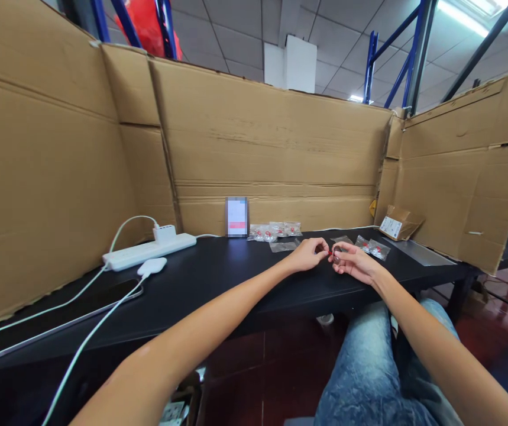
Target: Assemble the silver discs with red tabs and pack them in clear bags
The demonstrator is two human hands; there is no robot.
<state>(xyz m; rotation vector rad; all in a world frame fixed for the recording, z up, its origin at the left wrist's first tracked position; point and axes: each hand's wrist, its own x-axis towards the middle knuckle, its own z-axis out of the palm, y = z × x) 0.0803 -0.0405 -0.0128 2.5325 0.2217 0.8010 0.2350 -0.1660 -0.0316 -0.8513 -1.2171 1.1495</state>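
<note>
Over the black table (218, 278), my two hands almost meet. The fingers of my left hand (309, 254) are pinched at a tiny red piece (330, 253) between the hands. A small round dark item (337, 254), its kind too small to make out, is gripped in the fingertips of my right hand (355, 263). Whether the red piece and the round item are joined I cannot tell. Clear plastic bags with small red things (373, 248) lie just beyond my right hand. Behind my left hand is a flat clear bag (284, 246).
More small bags with red items (275, 231) lie by a propped-up phone (236, 218). At left are a white power strip (149, 251), cables, a white charger (152, 267) and a dark tablet (62, 319). Cardboard walls (275, 148) surround the table; a small cardboard box (400, 223) sits back right.
</note>
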